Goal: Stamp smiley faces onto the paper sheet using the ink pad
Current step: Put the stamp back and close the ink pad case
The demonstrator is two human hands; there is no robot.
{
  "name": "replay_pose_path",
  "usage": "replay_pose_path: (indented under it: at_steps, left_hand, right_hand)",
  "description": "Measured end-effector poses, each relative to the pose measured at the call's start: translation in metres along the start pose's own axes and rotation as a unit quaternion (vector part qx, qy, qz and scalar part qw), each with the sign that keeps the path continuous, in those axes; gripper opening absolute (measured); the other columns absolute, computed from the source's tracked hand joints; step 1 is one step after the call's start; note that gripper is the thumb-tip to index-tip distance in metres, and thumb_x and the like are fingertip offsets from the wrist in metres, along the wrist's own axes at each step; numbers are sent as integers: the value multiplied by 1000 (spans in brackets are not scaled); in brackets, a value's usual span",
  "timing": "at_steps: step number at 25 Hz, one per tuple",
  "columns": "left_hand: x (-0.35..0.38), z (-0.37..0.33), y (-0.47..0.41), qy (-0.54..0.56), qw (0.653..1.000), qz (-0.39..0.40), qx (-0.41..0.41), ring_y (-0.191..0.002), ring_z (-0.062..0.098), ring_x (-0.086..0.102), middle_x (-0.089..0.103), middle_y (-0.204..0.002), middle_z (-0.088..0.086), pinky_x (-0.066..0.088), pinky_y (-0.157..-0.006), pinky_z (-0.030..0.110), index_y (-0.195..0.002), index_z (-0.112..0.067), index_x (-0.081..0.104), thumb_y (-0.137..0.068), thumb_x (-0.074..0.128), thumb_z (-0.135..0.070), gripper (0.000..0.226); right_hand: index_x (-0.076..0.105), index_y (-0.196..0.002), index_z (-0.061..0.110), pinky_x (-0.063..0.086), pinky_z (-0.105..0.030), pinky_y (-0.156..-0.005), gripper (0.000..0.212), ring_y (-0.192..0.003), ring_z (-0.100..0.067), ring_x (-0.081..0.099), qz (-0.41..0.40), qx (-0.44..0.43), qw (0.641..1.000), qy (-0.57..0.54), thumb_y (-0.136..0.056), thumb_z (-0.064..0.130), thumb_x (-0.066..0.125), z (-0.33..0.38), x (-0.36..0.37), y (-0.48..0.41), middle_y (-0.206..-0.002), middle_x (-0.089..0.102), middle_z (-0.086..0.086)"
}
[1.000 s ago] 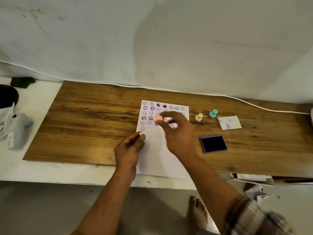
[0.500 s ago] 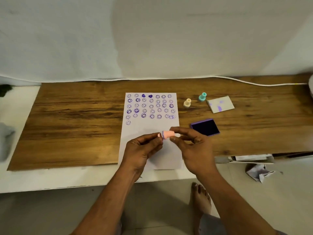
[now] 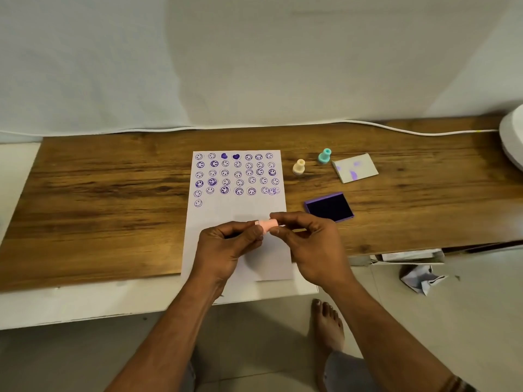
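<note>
A white paper sheet lies on the wooden board, its upper half filled with several rows of purple smiley prints. Above the sheet's blank lower half, a small pink stamp lies sideways between both hands. My left hand pinches its left end and my right hand pinches its right end. The open purple ink pad sits just right of the sheet, beyond my right hand.
A yellow stamp and a teal stamp stand upright to the right of the sheet. The ink pad's lid, smeared purple, lies beside them. A white cable runs along the back. Crumpled paper lies on the floor.
My right hand drew the pink stamp back from the printed rows toward me. My left hand left the sheet and took hold of the stamp's other end.
</note>
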State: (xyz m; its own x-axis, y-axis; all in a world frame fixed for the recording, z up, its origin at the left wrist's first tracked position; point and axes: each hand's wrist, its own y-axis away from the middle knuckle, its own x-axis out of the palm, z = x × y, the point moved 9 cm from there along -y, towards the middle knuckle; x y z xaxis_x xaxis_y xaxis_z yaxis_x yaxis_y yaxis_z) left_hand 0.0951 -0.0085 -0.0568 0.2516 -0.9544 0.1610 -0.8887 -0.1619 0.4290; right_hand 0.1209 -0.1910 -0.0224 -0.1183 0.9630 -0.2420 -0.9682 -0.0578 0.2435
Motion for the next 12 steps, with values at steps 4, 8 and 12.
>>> replay_pose_path:
  at_steps: [4, 8, 12]
  left_hand:
    - [2, -15, -2, -32, 998, -3, 49, -96, 25, 78, 82, -102, 4, 63, -85, 34, -102, -22, 80, -67, 82, -25, 35]
    - [-13, -19, -8, -93, 992, -33, 81, -95, 23, 76, 81, -100, 1, 59, -97, 47, -108, -29, 78, -67, 82, -42, 43]
    - [-20, -20, -7, -135, 986, -43, 89, -91, 23, 76, 80, -96, -2, 60, -94, 49, -107, -29, 78, -68, 81, -44, 42]
  right_hand:
    - [79, -107, 32, 63, -46, -79, 25, -92, -9, 72, -11, 10, 1000, -1, -82, 31, 80, 10, -4, -3, -98, 77, 16]
    - [76, -116, 26, 55, -36, -85, 24, -103, -14, 63, -148, -112, 952, 245, -94, 35, 72, 51, -43, -39, -114, 73, 5]
    - [71, -125, 21, 47, -40, -85, 29, -113, -27, 55, -156, -120, 875, 443, -98, 30, 65, 42, -50, -85, -123, 70, -6]
